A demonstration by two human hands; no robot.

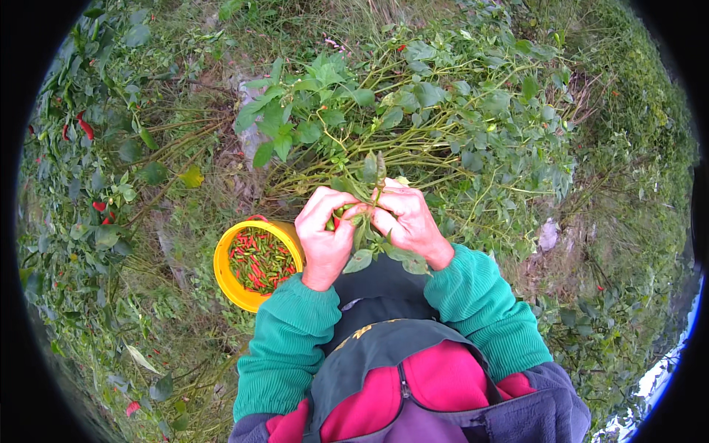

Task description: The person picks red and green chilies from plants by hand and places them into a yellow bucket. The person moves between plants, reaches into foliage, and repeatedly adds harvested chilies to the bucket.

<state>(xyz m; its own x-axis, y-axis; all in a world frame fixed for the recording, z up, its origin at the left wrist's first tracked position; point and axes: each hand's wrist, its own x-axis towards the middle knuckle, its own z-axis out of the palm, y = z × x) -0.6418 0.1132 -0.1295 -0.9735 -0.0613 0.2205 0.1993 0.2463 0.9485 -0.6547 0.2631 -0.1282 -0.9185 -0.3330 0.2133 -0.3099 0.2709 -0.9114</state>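
Observation:
My left hand (pixel 328 233) is closed around several chili peppers (pixel 337 219), red and green, which show between its thumb and fingers. Close beside it on the right, my right hand (pixel 405 219) pinches a leafy pepper stem (pixel 379 195). Leaves of that stem (pixel 407 259) hang below and between both hands. A yellow plastic bucket (pixel 222 277) stands just left of my left hand and holds many small red and green chilies (pixel 260 260). The fingertips are partly hidden by leaves.
Ahead of my hands a pepper plant (pixel 421 111) spreads its branches low to the right. More pepper plants with red fruit (pixel 85 126) grow at the left. Torn plastic sheeting (pixel 252 133) lies on the weedy ground. A red pepper (pixel 132 408) shows at the lower left.

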